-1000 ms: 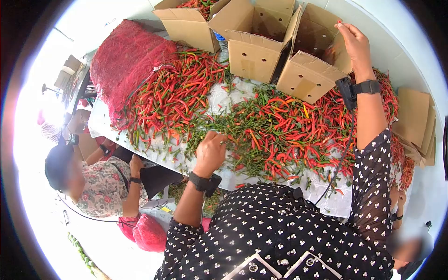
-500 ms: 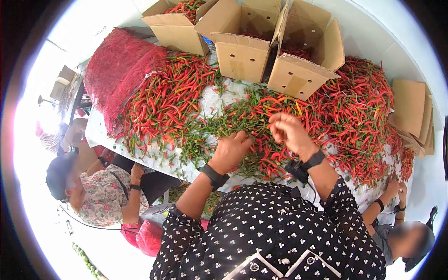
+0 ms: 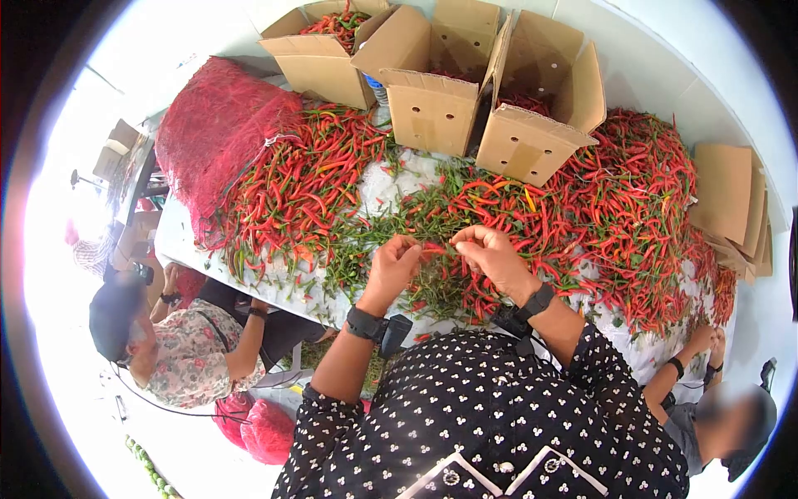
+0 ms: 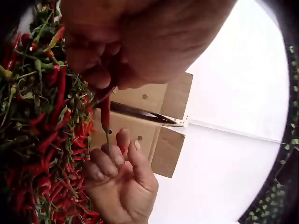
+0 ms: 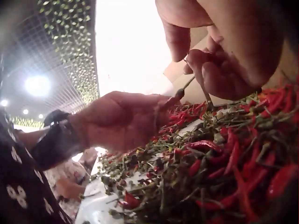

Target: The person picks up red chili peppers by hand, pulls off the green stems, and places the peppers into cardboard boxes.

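In the head view my left hand (image 3: 392,270) and right hand (image 3: 496,259) face each other low over the pile, with a red chili (image 3: 434,248) between them. The left wrist view shows my left hand (image 4: 140,37) pinching that chili (image 4: 106,114) by its red body. Its green stem (image 4: 108,137) runs to the curled fingers of my right hand (image 4: 124,186), which pinch the stem's end. A small red bit shows among those right fingers. From the right wrist, the stem (image 5: 188,83) spans between my left hand (image 5: 126,119) and my right hand (image 5: 233,56).
Loose chilies (image 3: 632,183) and green stems (image 3: 366,258) cover much of the table. Cardboard boxes (image 3: 532,150) line the back, beside a red mesh sack (image 3: 220,133). Flattened cardboard (image 3: 727,191) stands far right. Other people sit at left (image 3: 191,341) and right (image 3: 731,424).
My right hand came down from above the rightmost box to the pile, then joined my left hand at the chili. The left hand shifted right, then back slightly left.
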`<state>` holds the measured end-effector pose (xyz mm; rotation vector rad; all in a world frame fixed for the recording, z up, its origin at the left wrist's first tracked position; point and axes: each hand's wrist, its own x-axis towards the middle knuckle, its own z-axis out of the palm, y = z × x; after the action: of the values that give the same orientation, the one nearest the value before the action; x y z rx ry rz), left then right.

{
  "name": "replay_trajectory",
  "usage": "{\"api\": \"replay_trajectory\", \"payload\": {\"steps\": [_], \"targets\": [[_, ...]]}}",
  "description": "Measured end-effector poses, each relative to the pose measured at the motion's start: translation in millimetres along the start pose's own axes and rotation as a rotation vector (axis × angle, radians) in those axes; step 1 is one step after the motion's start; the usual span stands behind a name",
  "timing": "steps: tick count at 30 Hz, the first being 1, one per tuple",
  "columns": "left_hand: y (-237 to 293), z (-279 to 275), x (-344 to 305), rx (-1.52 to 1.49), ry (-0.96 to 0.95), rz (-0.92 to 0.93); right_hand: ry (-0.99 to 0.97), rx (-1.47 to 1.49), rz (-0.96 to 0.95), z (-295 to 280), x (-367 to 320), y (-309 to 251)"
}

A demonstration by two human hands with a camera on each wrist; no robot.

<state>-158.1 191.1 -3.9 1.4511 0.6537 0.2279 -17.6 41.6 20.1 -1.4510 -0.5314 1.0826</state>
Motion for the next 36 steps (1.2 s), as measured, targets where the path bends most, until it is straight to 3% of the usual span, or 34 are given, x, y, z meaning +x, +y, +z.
{"api": "replay_trajectory", "payload": {"steps": [1, 2, 4, 5, 8, 12, 15, 17, 18, 19, 20, 21, 22, 24, 25, 26, 28, 29, 36], "targets": [[0, 0, -1, -0.001, 0.003, 0.001, 0.059, -0.288, -0.237, 2, 5, 8], [1, 1, -2, -0.010, -0.009, -0.003, 0.057, -0.289, -0.238, 3, 4, 10], [7, 5, -4, -0.021, -0.021, -0.003, 0.067, -0.611, -0.271, 8, -2, 3], [10, 8, -7, 0.031, -0.007, 0.009, 0.059, -0.713, -0.397, 7, -2, 5], [10, 9, -8, 0.155, 0.023, 0.077, 0.021, -0.782, -0.411, 12, -8, -5], [29, 13, -17, 0.343, 0.035, 0.175, 0.071, -0.646, -0.390, 12, -7, -6], [18, 7, -15, 0.411, 0.018, 0.263, -0.028, -0.675, -0.368, 9, -4, -7], [7, 3, -9, 0.467, 0.068, 0.332, -0.342, -0.309, -0.260, 10, -3, -4], [1, 1, -6, 0.523, 0.116, 0.402, -0.345, -0.307, -0.261, 14, -8, -12], [-8, -7, -3, 0.523, 0.123, 0.399, -0.490, -0.192, -0.140, 19, -15, -28], [-16, -17, 1, 0.379, 0.092, 0.215, -0.629, -0.076, -0.020, 24, -19, -40], [-16, -23, 3, 0.235, 0.055, 0.036, -0.629, -0.146, -0.200, 32, -19, -45], [-17, -25, 3, 0.236, 0.052, 0.033, -0.626, -0.143, -0.199, 33, -16, -43], [-18, -28, 3, -0.239, 0.030, -0.074, -0.518, -0.704, -0.280, 32, -7, -35], [-5, -23, -3, -0.319, 0.025, -0.079, -0.378, -0.769, -0.308, 34, -5, -29], [5, -18, -6, -0.319, 0.026, -0.077, -0.380, -0.769, -0.311, 35, -4, -25], [16, -9, -10, -0.299, -0.022, -0.044, -0.003, -0.774, -0.352, 39, -4, -19], [6, -9, -6, -0.236, -0.041, -0.051, 0.051, -0.818, -0.394, 40, -3, -17], [20, 15, -10, -0.154, -0.195, -0.013, 0.173, -0.841, -0.489, 25, -2, -5]]}}
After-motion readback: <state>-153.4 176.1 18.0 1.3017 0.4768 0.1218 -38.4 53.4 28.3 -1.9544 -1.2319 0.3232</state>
